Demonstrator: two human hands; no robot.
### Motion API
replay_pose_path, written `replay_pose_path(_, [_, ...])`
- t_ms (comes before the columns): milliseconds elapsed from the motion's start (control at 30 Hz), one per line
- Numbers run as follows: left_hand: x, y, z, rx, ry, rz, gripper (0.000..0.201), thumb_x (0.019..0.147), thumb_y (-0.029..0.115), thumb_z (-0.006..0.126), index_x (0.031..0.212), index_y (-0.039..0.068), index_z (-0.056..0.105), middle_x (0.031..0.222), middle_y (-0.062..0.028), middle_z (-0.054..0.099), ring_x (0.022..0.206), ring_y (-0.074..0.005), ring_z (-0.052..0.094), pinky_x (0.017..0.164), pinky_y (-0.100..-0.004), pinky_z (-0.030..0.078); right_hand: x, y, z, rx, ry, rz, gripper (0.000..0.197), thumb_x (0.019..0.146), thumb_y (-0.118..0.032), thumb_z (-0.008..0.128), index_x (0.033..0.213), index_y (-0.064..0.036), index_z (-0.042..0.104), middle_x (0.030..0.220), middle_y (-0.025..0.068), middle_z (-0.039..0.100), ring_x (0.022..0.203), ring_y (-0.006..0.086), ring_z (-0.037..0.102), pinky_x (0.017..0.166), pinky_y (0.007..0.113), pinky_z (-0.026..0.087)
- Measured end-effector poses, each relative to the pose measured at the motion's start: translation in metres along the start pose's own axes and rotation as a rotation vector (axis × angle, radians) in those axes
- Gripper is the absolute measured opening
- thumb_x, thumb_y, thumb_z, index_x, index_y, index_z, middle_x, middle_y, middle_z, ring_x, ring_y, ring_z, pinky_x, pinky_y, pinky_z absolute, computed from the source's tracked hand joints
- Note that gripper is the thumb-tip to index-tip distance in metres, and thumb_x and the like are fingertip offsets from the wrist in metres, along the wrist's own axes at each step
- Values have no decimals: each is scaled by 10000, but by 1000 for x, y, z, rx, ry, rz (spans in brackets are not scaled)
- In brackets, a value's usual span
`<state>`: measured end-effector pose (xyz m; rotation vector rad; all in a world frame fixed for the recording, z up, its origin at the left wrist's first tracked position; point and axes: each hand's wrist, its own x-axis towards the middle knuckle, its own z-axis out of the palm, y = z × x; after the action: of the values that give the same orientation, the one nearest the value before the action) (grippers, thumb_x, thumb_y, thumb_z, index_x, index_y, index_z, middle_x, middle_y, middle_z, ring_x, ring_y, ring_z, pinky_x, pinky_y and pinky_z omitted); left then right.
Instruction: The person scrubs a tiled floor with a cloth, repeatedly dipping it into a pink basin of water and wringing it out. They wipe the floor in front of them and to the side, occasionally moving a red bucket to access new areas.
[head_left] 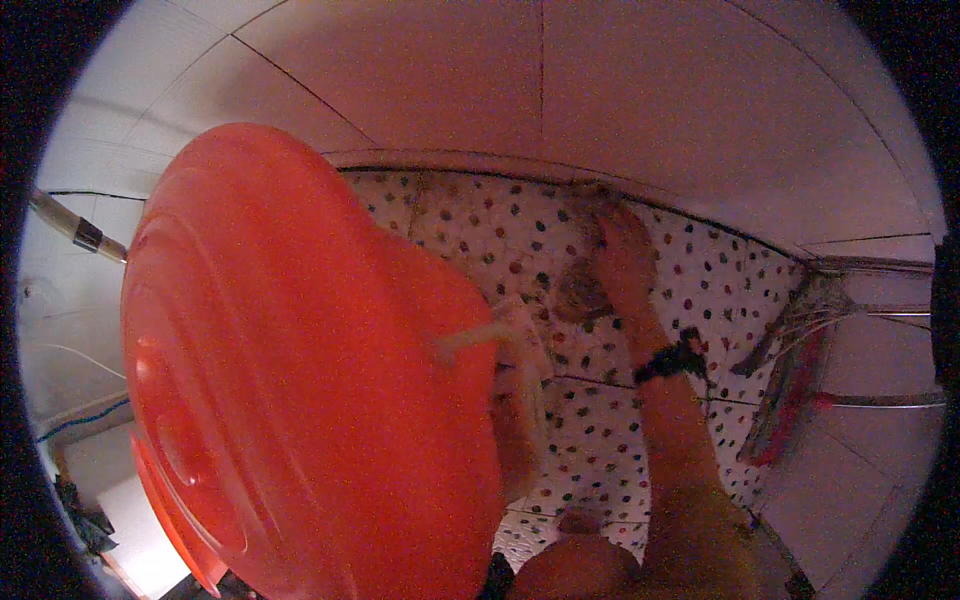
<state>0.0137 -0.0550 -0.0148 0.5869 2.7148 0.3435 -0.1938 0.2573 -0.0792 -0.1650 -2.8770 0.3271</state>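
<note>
My right hand [626,262] reaches down to the speckled tile floor beside the wall, its wrist wearing a dark band [672,362]. Its fingers are bent together around a dim, greyish thing at their tips, too blurred to name. Against the palm side of that hand is a brownish, roundish patch [582,290], also unclear. A large red plastic basin [300,330] stands tilted on its side, filling the left half close up. A pale strip [475,338] crosses its right edge. Behind that edge shows a skin-coloured shape [516,440], perhaps part of my left hand; its fingers are hidden.
White wall panels [640,90] rise beyond the floor [590,420]. At the right stands a wire rack [810,330] with a reddish item low on it. A metal pipe [85,235] and a blue cord [85,418] show at the far left. My knee [575,572] is at the bottom.
</note>
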Motion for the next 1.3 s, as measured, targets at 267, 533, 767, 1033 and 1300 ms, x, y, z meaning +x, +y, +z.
replay_pose_path(267, [11,2,2,14,-2,13,511,870,106,576,1377,37,569,1398,-276,529,1306,-453,502,1088,-582,406,77,-149,87,192,28,-354,487,896,-172,596,1382,-152,619,1449,101,593,1305,351,563,1156,544,381])
replay_pose_path(533, [7,7,1,24,-22,-1,481,881,126,572,1353,36,583,1377,-269,547,1290,-446,518,1076,-576,419,46,-51,33,258,-152,-417,550,864,-130,636,1412,-146,597,1520,76,529,1412,283,475,1179,546,365])
replay_pose_path(767, [8,3,2,23,-34,-2,457,890,144,569,1333,36,596,1358,-263,562,1275,-440,533,1066,-571,430,28,-54,33,67,-156,-379,566,856,-143,656,1418,-179,593,1508,64,532,1432,295,451,1233,547,300])
replay_pose_path(1033, [2,-1,1,25,-75,16,431,901,164,565,1310,35,610,1336,-256,580,1258,-432,549,1054,-565,442,42,-119,23,586,-425,-228,422,966,-217,523,1367,-109,597,1463,143,563,1339,365,533,1115,546,413])
replay_pose_path(1300, [-2,7,6,24,-74,41,409,912,184,561,1287,34,625,1315,-249,598,1241,-425,566,1043,-559,454,-143,-98,-47,251,-496,-575,410,867,-172,647,1271,-112,685,1524,55,516,1428,249,436,1183,531,332])
